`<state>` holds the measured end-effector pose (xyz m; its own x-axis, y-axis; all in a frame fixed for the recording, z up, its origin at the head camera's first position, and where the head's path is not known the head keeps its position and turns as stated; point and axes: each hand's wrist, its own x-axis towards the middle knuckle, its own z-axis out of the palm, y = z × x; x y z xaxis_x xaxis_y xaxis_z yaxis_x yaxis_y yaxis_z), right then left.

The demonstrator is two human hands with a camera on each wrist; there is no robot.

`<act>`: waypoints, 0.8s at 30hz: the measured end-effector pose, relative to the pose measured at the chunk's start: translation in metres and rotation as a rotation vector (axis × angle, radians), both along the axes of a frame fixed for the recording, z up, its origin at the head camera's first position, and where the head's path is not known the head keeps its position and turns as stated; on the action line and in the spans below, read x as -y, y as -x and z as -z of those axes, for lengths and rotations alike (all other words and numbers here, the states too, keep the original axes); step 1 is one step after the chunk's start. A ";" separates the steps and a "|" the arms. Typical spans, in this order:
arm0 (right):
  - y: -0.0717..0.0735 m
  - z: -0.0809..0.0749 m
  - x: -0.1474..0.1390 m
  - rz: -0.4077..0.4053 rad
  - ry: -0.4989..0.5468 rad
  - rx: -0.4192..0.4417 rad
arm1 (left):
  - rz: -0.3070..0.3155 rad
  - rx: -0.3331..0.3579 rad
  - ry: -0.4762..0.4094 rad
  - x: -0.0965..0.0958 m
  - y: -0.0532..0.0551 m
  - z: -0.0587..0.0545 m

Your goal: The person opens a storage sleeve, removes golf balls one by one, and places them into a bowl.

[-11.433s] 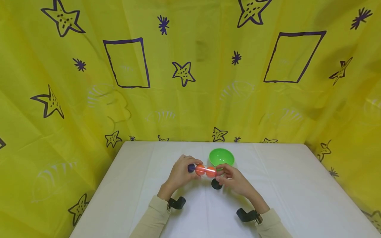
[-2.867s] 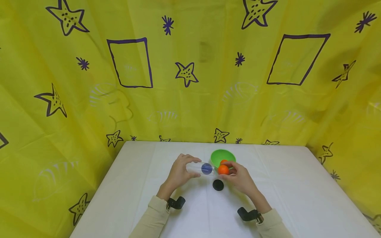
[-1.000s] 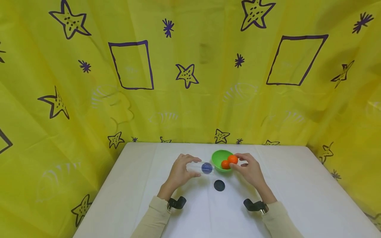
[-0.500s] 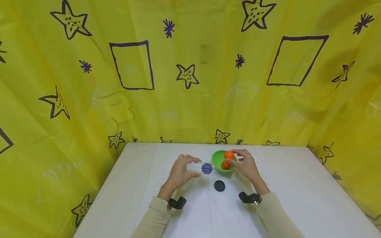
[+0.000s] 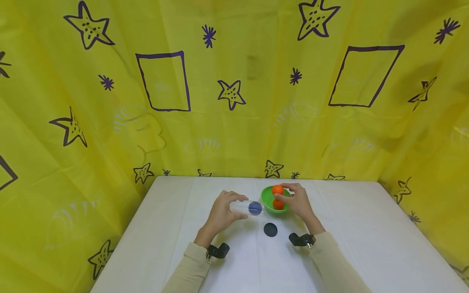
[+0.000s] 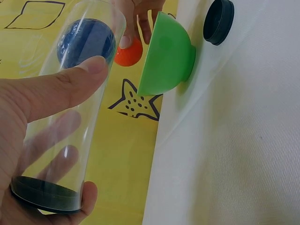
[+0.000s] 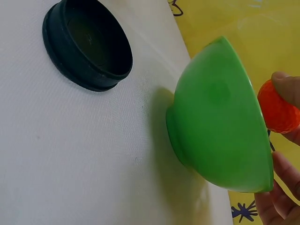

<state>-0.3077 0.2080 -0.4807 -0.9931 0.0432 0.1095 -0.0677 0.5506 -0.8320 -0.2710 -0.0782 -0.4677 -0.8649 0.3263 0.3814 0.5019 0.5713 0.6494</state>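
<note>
My left hand (image 5: 219,209) grips a clear plastic tube (image 6: 79,136) lying sideways, thumb on the near side. A dark blue ball (image 5: 255,208) sits inside, close to the tube's right end; a dark cap (image 6: 44,194) covers the other end. Over the green bowl (image 5: 266,197), my right hand (image 5: 298,201) pinches an orange ball (image 5: 277,190) between thumb and fingers. In the right wrist view this textured ball (image 7: 277,110) shows just past the bowl's rim. A second orange ball (image 5: 278,204) lies in the bowl.
A loose black cap (image 5: 270,230) lies on the white table (image 5: 176,244) in front of the bowl, its hollow side up. Behind the table hangs a yellow curtain (image 5: 253,134) printed with stars.
Both orange balls, earlier inside the tube, are out: one is in the bowl, the other in my right hand. Over the last second that hand moved left and back above the bowl.
</note>
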 end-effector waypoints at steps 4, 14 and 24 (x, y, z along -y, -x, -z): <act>0.003 0.002 0.002 0.005 -0.006 0.030 | 0.000 0.003 0.000 0.000 0.000 0.000; 0.009 0.006 0.005 -0.011 -0.062 0.062 | 0.001 0.006 -0.005 0.001 0.000 0.000; 0.013 0.011 0.009 -0.017 -0.100 0.048 | 0.004 -0.010 -0.003 0.001 0.000 0.000</act>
